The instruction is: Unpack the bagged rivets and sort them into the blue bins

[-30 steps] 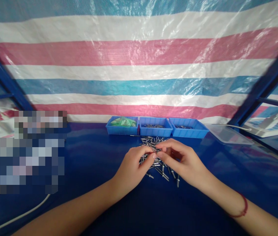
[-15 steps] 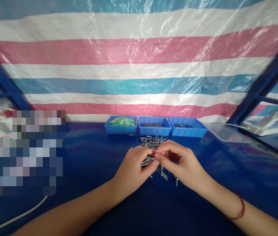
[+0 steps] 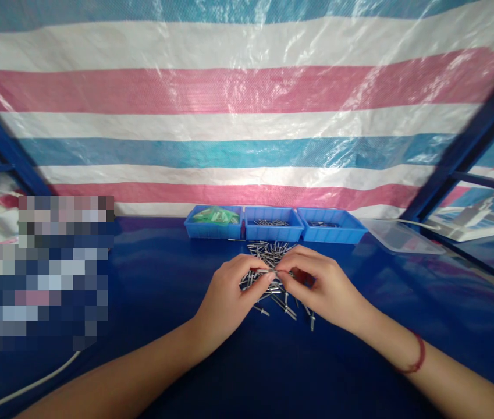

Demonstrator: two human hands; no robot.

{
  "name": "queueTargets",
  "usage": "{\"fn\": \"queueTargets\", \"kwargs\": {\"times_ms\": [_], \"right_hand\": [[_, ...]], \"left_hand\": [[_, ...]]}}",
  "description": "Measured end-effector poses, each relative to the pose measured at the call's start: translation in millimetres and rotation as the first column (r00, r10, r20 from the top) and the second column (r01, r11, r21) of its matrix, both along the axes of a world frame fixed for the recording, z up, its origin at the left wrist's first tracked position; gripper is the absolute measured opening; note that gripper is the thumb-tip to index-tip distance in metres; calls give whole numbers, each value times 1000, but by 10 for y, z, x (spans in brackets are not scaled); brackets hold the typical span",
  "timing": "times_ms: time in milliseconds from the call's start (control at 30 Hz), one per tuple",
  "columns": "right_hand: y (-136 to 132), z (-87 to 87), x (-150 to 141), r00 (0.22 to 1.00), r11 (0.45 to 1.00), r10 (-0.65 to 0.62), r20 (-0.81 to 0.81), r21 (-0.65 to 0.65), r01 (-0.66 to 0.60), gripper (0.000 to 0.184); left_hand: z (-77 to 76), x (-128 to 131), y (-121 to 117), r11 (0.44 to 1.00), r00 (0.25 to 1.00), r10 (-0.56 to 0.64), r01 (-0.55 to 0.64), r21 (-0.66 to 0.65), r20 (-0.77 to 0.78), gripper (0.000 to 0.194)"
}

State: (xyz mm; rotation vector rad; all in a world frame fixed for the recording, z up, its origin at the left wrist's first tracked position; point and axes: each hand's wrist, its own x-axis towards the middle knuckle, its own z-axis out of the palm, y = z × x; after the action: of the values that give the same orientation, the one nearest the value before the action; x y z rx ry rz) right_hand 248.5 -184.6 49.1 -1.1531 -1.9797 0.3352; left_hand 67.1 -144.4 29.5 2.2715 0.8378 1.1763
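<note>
My left hand [image 3: 229, 297] and my right hand [image 3: 327, 285] meet fingertip to fingertip over a loose pile of silver blind rivets [image 3: 273, 251]. A small blind rivet [image 3: 272, 270] shows between the two pinches; most of it is covered by the fingers. My left thumb and index finger are closed on one end, and my right thumb and index finger close on the other. Beneath and in front of the hands, several rivets lie scattered, one [image 3: 312, 322] just below my right hand.
Behind the pile stand three blue bins: the left bin [image 3: 214, 231] with green bags, the middle bin [image 3: 273, 234] and the right bin [image 3: 336, 234] with rivets. A clear plastic lid [image 3: 404, 237] lies right of them. A white cable [image 3: 32, 384] crosses the blue table at left.
The fingertips of both hands have drawn slightly apart, so more of the small rivet shows between them. My left hand has shifted a little to the left.
</note>
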Motion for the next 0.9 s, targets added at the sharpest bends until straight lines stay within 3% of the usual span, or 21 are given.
{"fn": "queueTargets", "kwargs": {"times_ms": [133, 233, 367, 467, 600, 667, 733, 833, 900], "right_hand": [[52, -48, -2, 999, 997, 34, -31, -71, -36, 16], [139, -75, 84, 955, 982, -165, -246, -127, 138, 22], [320, -92, 406, 768, 877, -480, -424, -219, 427, 29], [439, -118, 676, 693, 818, -568, -444, -213, 534, 27], [502, -137, 834, 642, 778, -622, -449, -263, 570, 28], [486, -109, 802, 661, 785, -616, -428, -262, 562, 27], [441, -57, 714, 753, 827, -562, -342, -226, 515, 24], [334, 15, 529, 940, 937, -328, -90, -154, 312, 23], [256, 21, 406, 983, 975, -161, 91, -138, 172, 22]], "left_hand": [[-7, -1, 6, 1000, 999, 3, -4, -21, -40, 8], [-9, -14, 16, 1000, 993, 10, -10, -1, -118, 23], [0, -22, 4, 987, 954, -10, 58, 151, -300, 25], [16, -22, -20, 974, 929, -34, 113, 194, -369, 21], [58, -79, 8, 945, 888, -117, 237, 225, -445, 23], [80, -127, 56, 913, 852, -159, 319, 254, -499, 24], [93, -167, 110, 891, 826, -171, 362, 274, -536, 18], [83, -187, 168, 883, 814, -159, 370, 289, -558, 10], [58, -174, 183, 886, 816, -139, 355, 297, -562, 11]]}}
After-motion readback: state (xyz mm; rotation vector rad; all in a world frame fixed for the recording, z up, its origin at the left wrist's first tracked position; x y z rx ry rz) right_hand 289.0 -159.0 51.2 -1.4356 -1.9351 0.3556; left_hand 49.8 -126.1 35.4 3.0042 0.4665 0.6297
